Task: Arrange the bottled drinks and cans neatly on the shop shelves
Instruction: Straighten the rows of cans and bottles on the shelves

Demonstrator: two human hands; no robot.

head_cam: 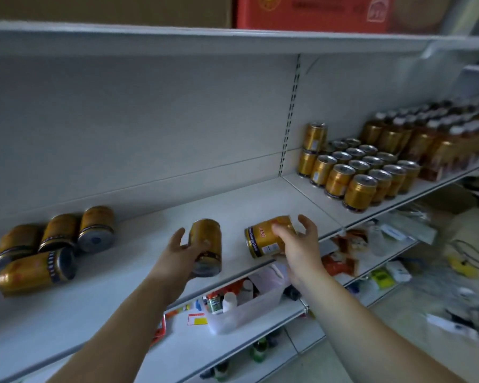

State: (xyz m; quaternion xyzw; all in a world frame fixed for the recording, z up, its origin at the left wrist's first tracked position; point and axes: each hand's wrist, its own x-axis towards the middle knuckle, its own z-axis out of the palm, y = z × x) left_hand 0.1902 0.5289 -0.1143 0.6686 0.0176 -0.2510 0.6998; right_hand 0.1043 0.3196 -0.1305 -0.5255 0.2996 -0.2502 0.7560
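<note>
1. The left-hand can (210, 233), gold with a dark band near its lower end, sits just left of the frame's centre over the white middle shelf (246, 200). Its long axis runs nearly up and down the frame, and its grey end faces down toward the camera.
2. The left hand (181, 254) grips it from the left: thumb raised along the can's left side, fingers wrapped across its front.
3. The right-hand can (262, 239) is just right of centre, at the shelf's front edge. It is on its side, with the long axis running left to right and rising slightly to the right. Its dark-banded end points left.
4. The right hand (299, 247) holds it at the right end, with the thumb laid across the label and the fingers loosely curled over the far end. Whether the can rests on the shelf or is lifted, I cannot tell.
5. At the left of the frame, loose cans (58, 233) lie on their sides on the same shelf, ends toward the lower right.
6. At centre right, upright cans (360, 186) stand in tidy rows, with a stacked pair (314, 136) behind them and capped bottles (426, 142) further right.
7. Below, a clear plastic bin (249, 310) with small containers sits on the lower shelf (194, 352).
8. A red carton (313, 12) sits on the top shelf.
</note>
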